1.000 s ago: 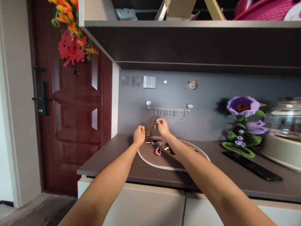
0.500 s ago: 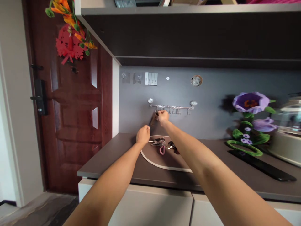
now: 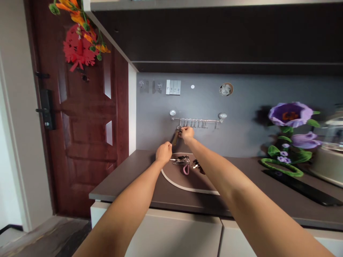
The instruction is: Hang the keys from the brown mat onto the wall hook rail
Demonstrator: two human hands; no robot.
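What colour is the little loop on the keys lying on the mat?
The loop is pink; the head view shows it best.

The key ring (image 3: 178,128) and hook rail (image 3: 197,120) look like shiny metal, the door (image 3: 85,128) glossy wood.

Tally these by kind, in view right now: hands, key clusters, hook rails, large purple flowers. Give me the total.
Hands: 2 (left hand, right hand)
Key clusters: 3 (held keys; on the mat, silver keys by a pink loop, and partly hidden keys)
Hook rail: 1
Large purple flowers: 2 (upper flower, lower flower)
Total: 8
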